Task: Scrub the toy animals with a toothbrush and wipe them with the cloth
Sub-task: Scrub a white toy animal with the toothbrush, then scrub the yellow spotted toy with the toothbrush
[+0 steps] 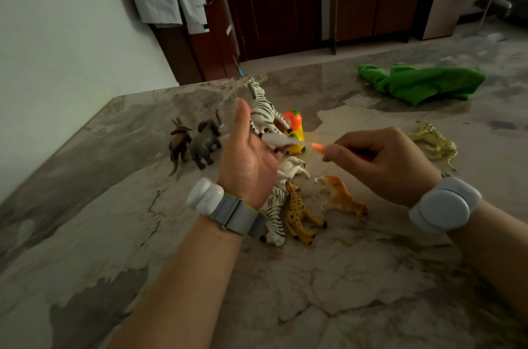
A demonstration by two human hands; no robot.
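Left hand [248, 160] fingers grip zebra [264, 112]; right hand [383, 160] fingers pinch toothbrush [294, 142]; cloth [420, 84] well apart; giraffe [300, 214] below left wrist.

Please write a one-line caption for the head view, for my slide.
Left hand holds a toy zebra, right hand puts a toothbrush to its legs; green cloth lies apart.
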